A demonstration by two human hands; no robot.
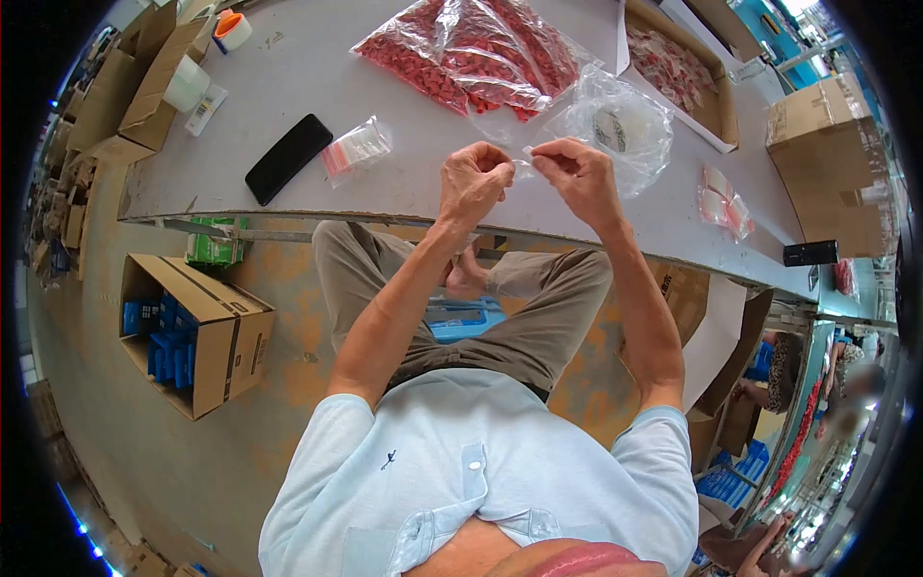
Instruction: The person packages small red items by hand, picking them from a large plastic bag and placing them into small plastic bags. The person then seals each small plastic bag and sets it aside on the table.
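Observation:
Over the table's near edge, my left hand point(475, 181) and my right hand point(581, 181) face each other, both with fingers pinched. A small clear plastic bag point(522, 169) stretches between the fingertips; its contents are too small to make out. Beyond them lies a large clear bag of small red pieces point(471, 58). Close to my right hand, a crumpled clear bag point(620, 130) has a round whitish roll under or in it. Left of my left hand rests a stack of small clear bags with red edges point(356, 150), beside a black phone point(288, 160).
An open carton of small filled bags point(673, 72) stands at the back right. More small red-and-clear bags point(725, 202) and a black cylinder point(810, 253) lie right. A tape dispenser point(231, 31) sits far left. A carton of blue boxes point(197, 332) is on the floor.

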